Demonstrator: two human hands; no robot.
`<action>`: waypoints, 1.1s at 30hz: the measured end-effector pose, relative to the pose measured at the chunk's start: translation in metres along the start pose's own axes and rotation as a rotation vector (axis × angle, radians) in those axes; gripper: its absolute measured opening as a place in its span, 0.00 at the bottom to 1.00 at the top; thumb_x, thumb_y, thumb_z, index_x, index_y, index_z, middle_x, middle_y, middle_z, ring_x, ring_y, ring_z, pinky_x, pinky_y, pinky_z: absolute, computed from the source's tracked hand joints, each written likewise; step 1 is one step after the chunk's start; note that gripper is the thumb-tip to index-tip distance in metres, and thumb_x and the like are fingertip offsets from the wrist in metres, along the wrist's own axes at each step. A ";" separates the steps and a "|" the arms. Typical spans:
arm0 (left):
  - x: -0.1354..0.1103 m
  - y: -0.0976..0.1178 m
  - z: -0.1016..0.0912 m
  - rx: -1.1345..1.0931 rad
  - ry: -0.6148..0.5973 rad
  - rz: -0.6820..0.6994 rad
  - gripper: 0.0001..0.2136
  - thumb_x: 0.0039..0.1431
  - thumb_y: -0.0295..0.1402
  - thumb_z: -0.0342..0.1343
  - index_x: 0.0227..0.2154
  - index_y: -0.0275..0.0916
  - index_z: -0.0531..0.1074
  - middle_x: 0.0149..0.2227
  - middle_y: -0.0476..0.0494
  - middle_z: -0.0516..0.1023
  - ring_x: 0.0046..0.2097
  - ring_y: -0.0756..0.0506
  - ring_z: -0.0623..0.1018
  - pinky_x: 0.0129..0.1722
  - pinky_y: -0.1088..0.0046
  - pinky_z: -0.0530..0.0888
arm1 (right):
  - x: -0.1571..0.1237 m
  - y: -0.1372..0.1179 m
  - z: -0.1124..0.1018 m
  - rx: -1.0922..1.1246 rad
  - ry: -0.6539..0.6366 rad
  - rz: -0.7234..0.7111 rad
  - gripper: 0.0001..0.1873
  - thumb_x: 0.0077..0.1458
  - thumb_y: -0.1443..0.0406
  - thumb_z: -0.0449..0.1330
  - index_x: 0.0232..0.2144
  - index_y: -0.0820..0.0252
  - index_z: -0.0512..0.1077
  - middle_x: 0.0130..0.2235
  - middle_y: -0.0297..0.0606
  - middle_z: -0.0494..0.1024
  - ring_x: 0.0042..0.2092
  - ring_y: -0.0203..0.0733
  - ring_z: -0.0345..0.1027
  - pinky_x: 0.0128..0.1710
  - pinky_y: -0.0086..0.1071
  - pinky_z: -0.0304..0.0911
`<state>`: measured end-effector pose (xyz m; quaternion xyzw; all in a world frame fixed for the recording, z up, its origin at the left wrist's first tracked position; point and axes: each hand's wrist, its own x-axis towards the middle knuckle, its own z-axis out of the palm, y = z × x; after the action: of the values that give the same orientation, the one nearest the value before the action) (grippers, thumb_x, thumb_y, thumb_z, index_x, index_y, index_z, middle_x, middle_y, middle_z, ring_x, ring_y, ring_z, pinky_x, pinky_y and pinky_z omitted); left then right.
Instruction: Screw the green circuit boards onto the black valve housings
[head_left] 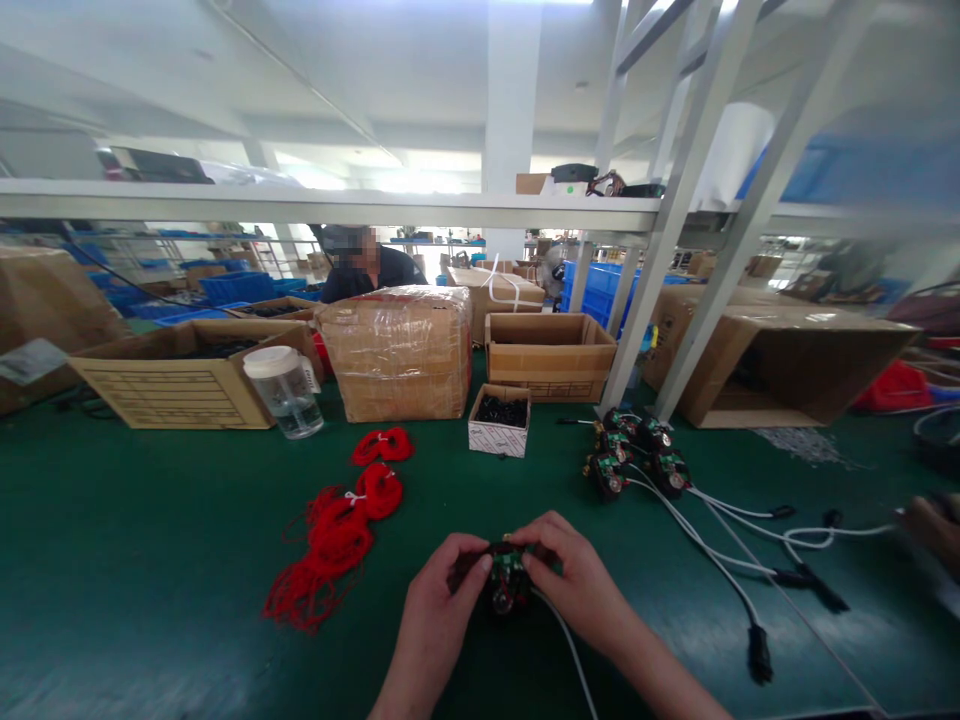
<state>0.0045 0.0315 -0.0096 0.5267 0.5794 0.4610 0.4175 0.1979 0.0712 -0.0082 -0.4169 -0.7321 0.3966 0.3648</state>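
Note:
Near the front middle of the green table, a small black electronic assembly (504, 590) with a green circuit board and a white cable is between my hands. My left hand (448, 597) grips its left side with thumb and fingers. On the opposite side, my right hand (574, 575) pinches the board's edge, fingers bent over the top. The white cable (568, 640) runs from the assembly toward the bottom edge. What lies under my fingertips is hidden. Several similar assemblies (609, 475) with white cables rest together at the right.
Red wire bundles (341, 535) lie left of my hands. Behind stand a small box of black parts (502, 410), a clear water jug (286, 395) and cardboard boxes (405, 350). Metal shelf posts (637, 310) rise at right. Across the table is a person (375, 265).

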 end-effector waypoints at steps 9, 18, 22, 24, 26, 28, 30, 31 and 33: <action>-0.009 -0.014 -0.001 -0.165 -0.075 -0.073 0.18 0.52 0.36 0.60 0.48 0.42 0.74 0.46 0.42 0.83 0.48 0.40 0.82 0.51 0.62 0.77 | -0.011 0.001 0.001 -0.008 -0.044 0.011 0.27 0.51 0.78 0.54 0.50 0.51 0.73 0.46 0.36 0.69 0.38 0.38 0.69 0.40 0.33 0.68; -0.016 -0.013 0.004 -0.117 -0.049 -0.115 0.26 0.46 0.31 0.59 0.52 0.43 0.71 0.44 0.44 0.84 0.46 0.41 0.83 0.50 0.62 0.78 | -0.020 0.008 0.010 -0.021 -0.033 0.038 0.36 0.46 0.80 0.54 0.56 0.48 0.69 0.47 0.36 0.68 0.37 0.38 0.70 0.39 0.33 0.70; -0.018 -0.017 0.010 -0.078 -0.006 -0.107 0.26 0.46 0.31 0.59 0.52 0.43 0.70 0.43 0.44 0.83 0.45 0.41 0.83 0.51 0.61 0.78 | -0.023 0.009 0.015 0.002 -0.016 0.063 0.36 0.47 0.79 0.55 0.57 0.48 0.68 0.48 0.37 0.68 0.36 0.38 0.70 0.38 0.34 0.71; -0.018 -0.022 0.013 -0.068 0.008 -0.098 0.26 0.46 0.30 0.59 0.52 0.43 0.70 0.44 0.44 0.83 0.46 0.41 0.82 0.51 0.61 0.77 | -0.023 0.008 0.016 0.003 -0.010 0.071 0.36 0.48 0.79 0.56 0.57 0.48 0.68 0.49 0.37 0.68 0.36 0.38 0.70 0.39 0.35 0.71; -0.018 -0.029 0.016 -0.056 0.024 -0.082 0.27 0.46 0.30 0.59 0.53 0.43 0.69 0.45 0.43 0.82 0.47 0.41 0.82 0.52 0.61 0.76 | -0.024 0.007 0.016 0.002 -0.010 0.072 0.35 0.48 0.79 0.56 0.57 0.47 0.68 0.49 0.37 0.67 0.36 0.38 0.70 0.39 0.35 0.71; -0.018 -0.034 0.020 -0.038 0.047 -0.061 0.27 0.47 0.30 0.59 0.54 0.42 0.68 0.46 0.43 0.81 0.47 0.41 0.82 0.52 0.60 0.76 | -0.023 0.006 0.016 0.001 -0.017 0.072 0.35 0.48 0.79 0.56 0.57 0.47 0.67 0.49 0.37 0.67 0.36 0.38 0.70 0.39 0.35 0.70; -0.019 -0.035 0.024 -0.016 0.073 -0.049 0.27 0.47 0.31 0.59 0.54 0.41 0.67 0.46 0.42 0.81 0.46 0.40 0.81 0.52 0.59 0.76 | -0.023 0.005 0.015 -0.002 -0.023 0.069 0.35 0.49 0.79 0.56 0.57 0.47 0.67 0.48 0.37 0.67 0.36 0.38 0.70 0.39 0.35 0.70; -0.019 -0.034 0.025 -0.004 0.083 -0.049 0.27 0.47 0.31 0.60 0.53 0.41 0.67 0.46 0.42 0.80 0.46 0.40 0.81 0.51 0.59 0.76 | -0.023 0.005 0.014 -0.005 -0.025 0.066 0.35 0.49 0.79 0.56 0.57 0.47 0.67 0.48 0.37 0.67 0.37 0.39 0.70 0.39 0.36 0.70; -0.020 -0.029 0.029 0.012 0.104 -0.051 0.27 0.47 0.31 0.60 0.53 0.39 0.67 0.47 0.40 0.80 0.46 0.39 0.81 0.51 0.58 0.75 | -0.023 0.004 0.014 -0.009 -0.025 0.063 0.34 0.49 0.79 0.57 0.57 0.47 0.67 0.48 0.37 0.66 0.38 0.39 0.70 0.40 0.36 0.70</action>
<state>0.0278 0.0141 -0.0449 0.4896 0.6163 0.4735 0.3953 0.1957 0.0477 -0.0224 -0.4365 -0.7247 0.4098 0.3411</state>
